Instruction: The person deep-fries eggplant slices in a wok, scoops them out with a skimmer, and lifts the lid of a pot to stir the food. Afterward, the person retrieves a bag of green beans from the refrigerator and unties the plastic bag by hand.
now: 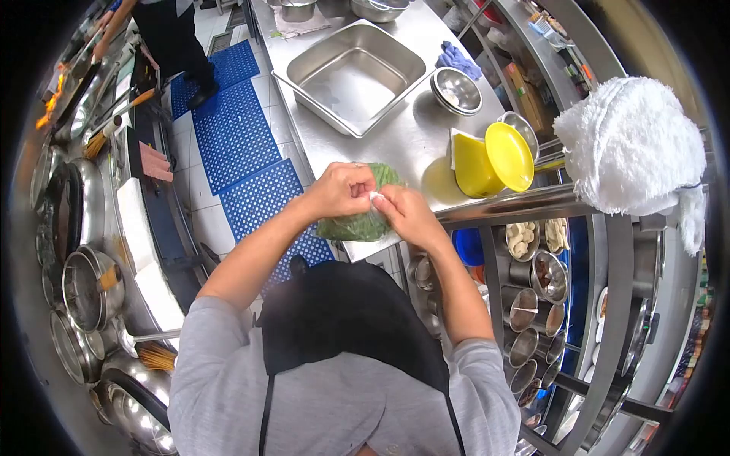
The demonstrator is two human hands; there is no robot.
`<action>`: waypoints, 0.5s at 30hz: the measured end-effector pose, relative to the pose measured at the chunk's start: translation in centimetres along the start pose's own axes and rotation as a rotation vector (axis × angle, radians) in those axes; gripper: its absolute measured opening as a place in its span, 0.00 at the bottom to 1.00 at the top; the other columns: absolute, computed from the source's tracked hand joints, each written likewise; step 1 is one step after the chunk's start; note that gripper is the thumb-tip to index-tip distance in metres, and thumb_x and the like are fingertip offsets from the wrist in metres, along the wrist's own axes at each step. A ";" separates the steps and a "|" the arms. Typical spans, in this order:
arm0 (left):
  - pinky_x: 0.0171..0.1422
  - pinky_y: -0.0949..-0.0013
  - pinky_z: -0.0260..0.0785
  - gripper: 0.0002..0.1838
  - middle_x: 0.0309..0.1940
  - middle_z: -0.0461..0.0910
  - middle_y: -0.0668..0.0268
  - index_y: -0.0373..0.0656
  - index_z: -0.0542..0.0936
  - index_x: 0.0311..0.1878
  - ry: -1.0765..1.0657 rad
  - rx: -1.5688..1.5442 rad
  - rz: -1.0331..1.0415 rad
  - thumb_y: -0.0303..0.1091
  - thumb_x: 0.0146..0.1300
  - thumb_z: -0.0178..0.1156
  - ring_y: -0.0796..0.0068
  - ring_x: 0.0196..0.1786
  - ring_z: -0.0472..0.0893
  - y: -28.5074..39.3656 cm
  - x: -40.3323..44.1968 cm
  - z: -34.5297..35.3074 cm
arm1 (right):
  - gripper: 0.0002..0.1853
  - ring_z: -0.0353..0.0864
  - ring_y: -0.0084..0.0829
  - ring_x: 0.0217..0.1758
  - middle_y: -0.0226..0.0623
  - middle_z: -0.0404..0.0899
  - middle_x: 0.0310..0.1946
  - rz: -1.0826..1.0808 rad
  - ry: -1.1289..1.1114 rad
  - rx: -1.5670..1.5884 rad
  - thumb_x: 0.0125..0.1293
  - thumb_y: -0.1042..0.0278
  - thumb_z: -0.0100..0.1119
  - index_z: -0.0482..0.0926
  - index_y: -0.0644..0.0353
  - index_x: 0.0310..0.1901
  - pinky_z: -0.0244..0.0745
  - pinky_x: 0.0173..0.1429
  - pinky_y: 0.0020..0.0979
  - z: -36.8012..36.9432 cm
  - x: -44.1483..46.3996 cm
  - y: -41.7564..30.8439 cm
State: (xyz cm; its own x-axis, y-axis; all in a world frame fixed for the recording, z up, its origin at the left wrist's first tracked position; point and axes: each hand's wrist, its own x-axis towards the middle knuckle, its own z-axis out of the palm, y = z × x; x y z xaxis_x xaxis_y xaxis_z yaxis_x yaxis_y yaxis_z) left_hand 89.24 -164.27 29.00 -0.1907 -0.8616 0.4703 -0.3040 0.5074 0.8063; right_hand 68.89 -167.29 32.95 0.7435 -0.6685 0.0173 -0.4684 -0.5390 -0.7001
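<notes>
A clear plastic bag of green leafy vegetables (357,228) rests at the near corner of the steel table (399,146). Both hands are at its gathered white top. My left hand (342,190) pinches the bag's neck from the left, fingers bent. From the right, my right hand (408,214) grips the same twisted neck between thumb and fingers. The two hands nearly touch. Beyond them stands a deep rectangular steel pan (357,76). To the right is a yellow container (477,167) with a round yellow lid (509,156) tilted beside it.
Stacked steel bowls (456,91) and a blue cloth or glove (458,61) lie at the table's right. A white towel bundle (631,144) stands out at right. Steel food containers (523,308) fill shelves below. Another person (171,38) stands on blue mats (232,137), near flames (52,99).
</notes>
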 end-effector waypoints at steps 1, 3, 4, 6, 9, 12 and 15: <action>0.25 0.73 0.64 0.05 0.19 0.73 0.67 0.38 0.79 0.28 0.013 -0.034 -0.026 0.22 0.45 0.62 0.80 0.21 0.71 0.0 -0.1 0.2 | 0.08 0.79 0.43 0.31 0.43 0.77 0.30 0.115 -0.007 0.263 0.69 0.68 0.56 0.78 0.62 0.33 0.73 0.37 0.38 0.4 -0.1 0.6; 0.25 0.73 0.64 0.04 0.20 0.73 0.67 0.38 0.79 0.28 0.042 -0.081 -0.055 0.22 0.45 0.62 0.81 0.21 0.71 -0.3 -0.2 0.5 | 0.09 0.79 0.33 0.32 0.37 0.77 0.31 0.345 -0.021 0.787 0.68 0.68 0.57 0.79 0.63 0.31 0.72 0.34 0.33 1.9 -0.3 2.2; 0.25 0.73 0.63 0.04 0.20 0.73 0.67 0.38 0.78 0.28 0.056 -0.094 -0.060 0.22 0.46 0.61 0.81 0.21 0.71 -0.4 -0.3 0.7 | 0.08 0.78 0.29 0.32 0.35 0.78 0.32 0.359 0.068 0.956 0.68 0.69 0.58 0.79 0.63 0.32 0.71 0.33 0.31 2.5 -0.3 2.2; 0.25 0.74 0.63 0.04 0.20 0.73 0.68 0.38 0.78 0.28 0.080 -0.095 -0.047 0.22 0.46 0.61 0.81 0.21 0.71 -0.5 -0.4 1.2 | 0.06 0.77 0.22 0.34 0.31 0.78 0.33 0.383 0.262 1.295 0.66 0.71 0.60 0.80 0.64 0.34 0.70 0.32 0.26 3.8 -0.3 1.9; 0.25 0.74 0.63 0.04 0.20 0.73 0.69 0.37 0.78 0.28 0.104 -0.083 -0.012 0.22 0.46 0.61 0.83 0.22 0.71 -0.3 -0.1 1.8 | 0.06 0.77 0.23 0.35 0.33 0.80 0.37 0.455 0.461 1.612 0.63 0.73 0.63 0.80 0.66 0.38 0.72 0.35 0.24 4.4 0.0 1.1; 0.26 0.76 0.62 0.04 0.21 0.74 0.71 0.37 0.78 0.28 0.113 -0.153 -0.085 0.22 0.47 0.62 0.86 0.23 0.70 -0.5 -0.3 2.0 | 0.07 0.76 0.24 0.35 0.32 0.79 0.35 0.520 0.533 1.671 0.65 0.72 0.61 0.80 0.66 0.41 0.73 0.36 0.27 4.2 0.6 0.2; 0.27 0.79 0.60 0.04 0.22 0.74 0.74 0.37 0.79 0.29 0.148 -0.256 -0.215 0.23 0.49 0.63 0.89 0.24 0.69 -1.2 -0.6 1.7 | 0.07 0.78 0.27 0.38 0.35 0.81 0.38 0.367 0.491 1.424 0.64 0.73 0.63 0.82 0.64 0.42 0.75 0.39 0.29 3.7 0.6 -0.8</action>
State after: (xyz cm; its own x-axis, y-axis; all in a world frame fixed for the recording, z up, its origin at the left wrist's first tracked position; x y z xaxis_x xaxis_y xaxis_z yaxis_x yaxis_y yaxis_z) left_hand 88.11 -164.38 27.11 -0.0048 -0.9502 0.3116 -0.0750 0.3111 0.9474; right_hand 71.50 -165.40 30.83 0.3361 -0.9003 -0.2767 0.4534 0.4121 -0.7903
